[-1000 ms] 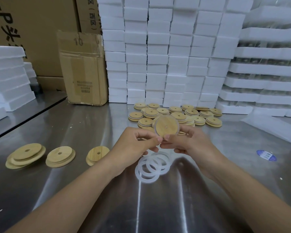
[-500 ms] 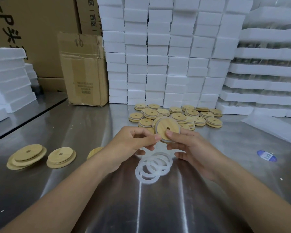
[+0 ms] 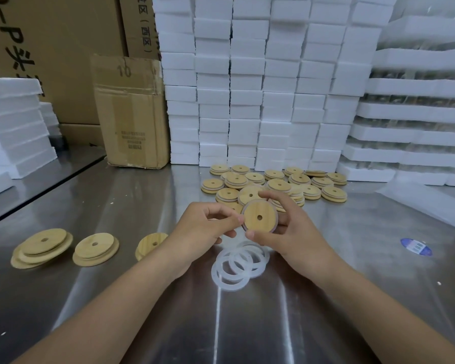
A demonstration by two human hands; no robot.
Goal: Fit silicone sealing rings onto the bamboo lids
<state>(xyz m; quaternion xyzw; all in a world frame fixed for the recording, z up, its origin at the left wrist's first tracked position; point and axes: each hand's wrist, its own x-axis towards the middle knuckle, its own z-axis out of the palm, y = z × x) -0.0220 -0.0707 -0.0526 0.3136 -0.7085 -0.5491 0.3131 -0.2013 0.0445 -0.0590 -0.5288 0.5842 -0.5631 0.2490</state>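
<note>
Lid (image 3: 259,217), a round bamboo disc with a small centre hole, is held tilted above the desk (image 3: 116,206), with a thin pale band showing along its edge. The right hand (image 3: 294,232) grips it, thumb on the lower edge and fingers curled over the top and behind. The left hand (image 3: 202,227) pinches its left edge with curled fingertips. Just below the lid lie the rings (image 3: 237,264), flat translucent white hoops overlapping on shiny brushed steel. Behind the lid, partly hidden by the hands, a pile (image 3: 273,182) of similar lids sits in short stacks. Well to the lid's left lie spare lids (image 3: 96,248), stepped side up, the nearest partly hidden by the left forearm. Far behind and to the left stands a worn carton (image 3: 130,111) marked "10". A bigger box (image 3: 139,24) beyond it reads "(西区)". White foam blocks (image 3: 247,88) wall off the back. Right of the lid lies a blue-and-white sticker (image 3: 415,246), its print unreadable.
</note>
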